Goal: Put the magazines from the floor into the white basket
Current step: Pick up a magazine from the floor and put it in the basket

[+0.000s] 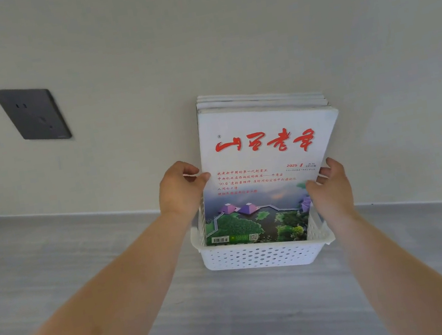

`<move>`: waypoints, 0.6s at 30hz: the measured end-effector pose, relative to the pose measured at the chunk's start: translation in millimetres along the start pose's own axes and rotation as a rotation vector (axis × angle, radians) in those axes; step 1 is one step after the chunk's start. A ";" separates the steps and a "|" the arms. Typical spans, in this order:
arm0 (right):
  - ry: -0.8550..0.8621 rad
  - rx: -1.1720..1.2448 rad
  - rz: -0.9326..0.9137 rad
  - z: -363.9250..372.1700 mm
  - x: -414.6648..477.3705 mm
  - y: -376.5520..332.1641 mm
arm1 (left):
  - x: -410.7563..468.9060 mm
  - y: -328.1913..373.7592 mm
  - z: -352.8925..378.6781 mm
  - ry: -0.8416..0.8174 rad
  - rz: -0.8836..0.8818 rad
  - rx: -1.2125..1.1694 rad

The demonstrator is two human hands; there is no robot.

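Note:
A white perforated basket (261,257) stands on the grey floor against the wall. Several magazines stand upright in it, leaning back on the wall. The front magazine (266,165) has a white cover with red characters and a green landscape picture. My left hand (181,190) grips its left edge, thumb on the cover. My right hand (331,189) holds its right edge lower down. The magazine's bottom edge sits inside the basket. The other magazines (261,100) show only their top edges behind it.
A dark grey wall socket (32,114) is on the pale wall to the left. A grey skirting strip (47,218) runs along the wall's foot. Grey wood-look floor (238,310) spreads in front of the basket.

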State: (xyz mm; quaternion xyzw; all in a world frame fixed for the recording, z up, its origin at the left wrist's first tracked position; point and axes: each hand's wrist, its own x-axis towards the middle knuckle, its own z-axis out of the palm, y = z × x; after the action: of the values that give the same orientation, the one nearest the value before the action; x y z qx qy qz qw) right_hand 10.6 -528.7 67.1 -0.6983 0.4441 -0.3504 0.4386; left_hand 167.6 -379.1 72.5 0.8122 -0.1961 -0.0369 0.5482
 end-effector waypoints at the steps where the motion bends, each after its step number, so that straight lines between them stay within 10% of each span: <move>1: -0.002 -0.009 0.006 -1.8 -1.9 -0.8 | -1.9 -3.0 -3.5 -0.005 0.000 0.010; 12: -0.036 -0.172 -0.156 -27.2 -97.7 -6.5 | -100.7 -58.6 -118.7 -0.078 -0.021 0.092; 18: -0.379 -0.323 -0.169 16.0 -202.6 3.1 | -178.4 -134.6 -214.9 -0.013 -0.290 0.276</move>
State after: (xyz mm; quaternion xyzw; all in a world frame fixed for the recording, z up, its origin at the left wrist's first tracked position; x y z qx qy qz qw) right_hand -49.1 -336.6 38.1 -0.8472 0.3443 -0.1732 0.3657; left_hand 100.0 -83.4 8.3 0.8991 -0.0840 -0.0935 0.4193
